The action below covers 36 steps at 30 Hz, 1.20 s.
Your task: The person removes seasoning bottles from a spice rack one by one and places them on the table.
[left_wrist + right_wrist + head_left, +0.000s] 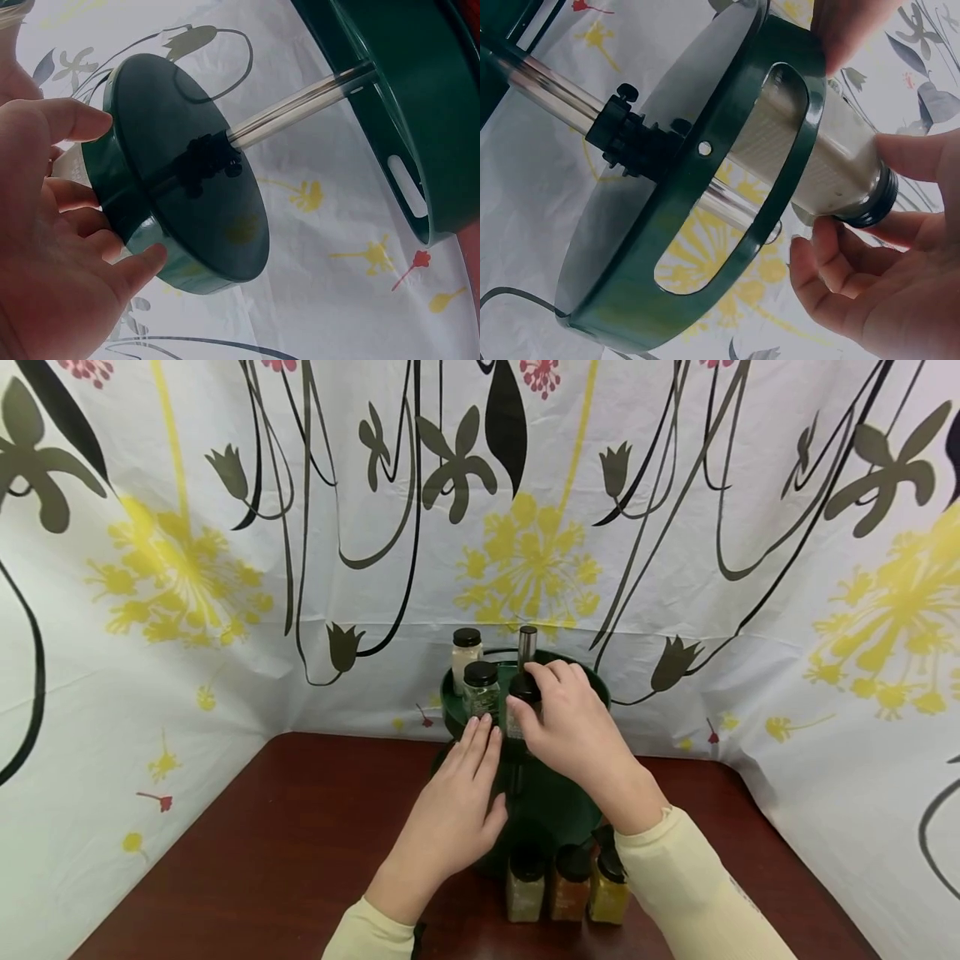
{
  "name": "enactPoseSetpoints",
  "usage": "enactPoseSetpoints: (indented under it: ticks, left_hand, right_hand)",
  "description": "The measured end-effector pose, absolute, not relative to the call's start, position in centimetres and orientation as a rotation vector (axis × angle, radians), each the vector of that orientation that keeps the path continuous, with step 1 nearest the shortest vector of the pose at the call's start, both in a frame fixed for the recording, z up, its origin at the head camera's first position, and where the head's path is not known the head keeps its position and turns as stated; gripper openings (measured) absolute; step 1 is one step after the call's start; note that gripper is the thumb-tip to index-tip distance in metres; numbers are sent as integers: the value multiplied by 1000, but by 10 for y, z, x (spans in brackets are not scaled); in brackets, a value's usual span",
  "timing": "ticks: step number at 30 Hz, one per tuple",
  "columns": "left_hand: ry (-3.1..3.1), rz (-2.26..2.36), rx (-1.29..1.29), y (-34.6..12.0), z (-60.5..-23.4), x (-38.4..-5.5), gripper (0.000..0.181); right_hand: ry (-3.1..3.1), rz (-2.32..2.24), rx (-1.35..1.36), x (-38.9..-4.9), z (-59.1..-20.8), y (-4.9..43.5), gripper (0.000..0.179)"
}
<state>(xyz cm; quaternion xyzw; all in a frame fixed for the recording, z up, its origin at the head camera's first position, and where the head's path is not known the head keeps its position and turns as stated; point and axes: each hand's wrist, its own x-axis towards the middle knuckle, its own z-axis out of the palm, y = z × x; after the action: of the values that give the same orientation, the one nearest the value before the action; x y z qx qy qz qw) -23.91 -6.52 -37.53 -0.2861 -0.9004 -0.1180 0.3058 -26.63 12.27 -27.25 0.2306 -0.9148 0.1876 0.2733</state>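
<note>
My right hand (577, 722) grips a glass spice jar (840, 161) with a black lid. It holds the jar from above, near the lid, over the front of a green round upper tray (630, 300). In the right wrist view, the jar's lower part shows through the slot in the tray wall. The straight fingers of my left hand (453, 806) touch the upper tray's front left rim, with the thumb lower on its side in the left wrist view. Beside the gripped jar stand a jar of dried herbs (480, 689) and a cream-coloured jar (467, 660).
A metal post (527, 643) rises through the upper tray, above a wider green lower tray (555, 802). Close in front are a pale green jar (525, 893), an orange-brown jar (570, 896) and a yellow jar (609, 897) on the dark red table (300, 843). Patterned cloth (375, 593) hangs behind.
</note>
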Motion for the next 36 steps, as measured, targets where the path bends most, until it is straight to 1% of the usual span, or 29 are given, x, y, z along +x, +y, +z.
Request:
enactPoseSetpoints:
  ticks: [8, 10, 15, 17, 20, 23, 26, 31, 36]
  left_hand:
    - [-2372, -294, -757, -65, -375, -238, 79]
    - [-2296, -308, -749, -65, -375, -239, 73]
    - [-1997, -439, -669, -66, -375, -243, 49]
    - [-1931, -511, -618, -66, -375, -244, 45]
    - [-1955, -607, -533, -67, -376, -244, 49]
    - [-2093, -666, -461, -69, -378, -245, 61]
    - [-2251, -694, -473, -74, -380, -248, 69]
    - [-2365, -702, -586, -87, -379, -253, 64]
    - [-2373, -700, -620, -94, -377, -257, 59]
  right_hand:
    - [-2220, 645, 627, -257, -269, 126, 55]
    - [-2179, 676, 637, -254, -268, 125, 54]
    - [-2115, 720, 657, -244, -265, 125, 54]
    - [-2107, 724, 667, -240, -264, 124, 54]
    - [-2105, 736, 690, -235, -263, 123, 53]
    - [-2108, 744, 716, -229, -265, 122, 52]
    - [-2113, 745, 741, -223, -270, 121, 51]
    - [-2128, 764, 776, -216, -281, 120, 50]
    - [-2169, 758, 818, -211, -294, 115, 52]
